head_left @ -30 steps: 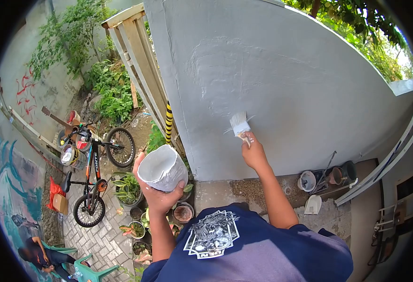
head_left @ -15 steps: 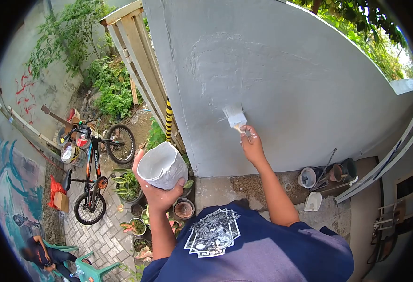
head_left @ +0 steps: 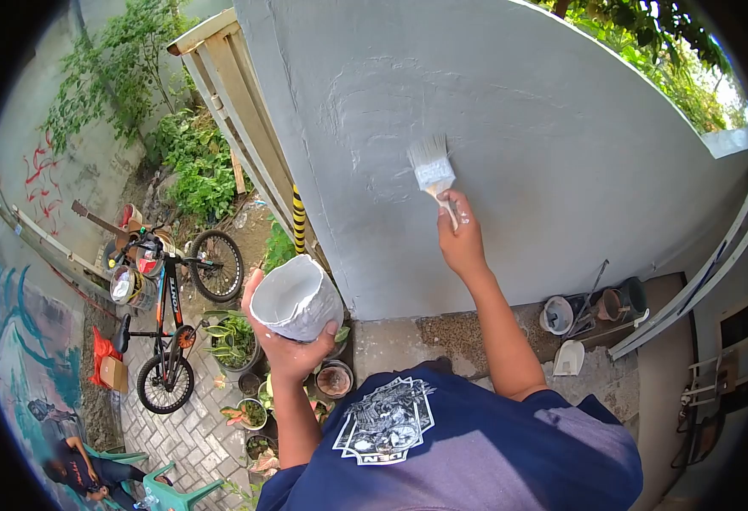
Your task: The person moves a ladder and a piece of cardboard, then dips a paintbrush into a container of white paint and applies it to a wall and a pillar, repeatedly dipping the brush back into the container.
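A bicycle point(head_left: 168, 319) stands near potted plants point(head_left: 233, 341) and a seated person point(head_left: 80, 470).

Grey wall point(head_left: 544, 170); yellow-black striped pole point(head_left: 298, 221); navy shirt point(head_left: 476, 426); orange-black bicycle point(head_left: 168, 319).

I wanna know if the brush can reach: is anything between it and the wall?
Nothing visible is between the brush and the wall; the cup in the left hand is off to the side.

Looks matt and smooth on the grey wall point(head_left: 561, 187), ridged in places; rough and crusted on the white container point(head_left: 306, 313); bristly on the brush point(head_left: 432, 169); matt cloth on the navy shirt point(head_left: 502, 443).
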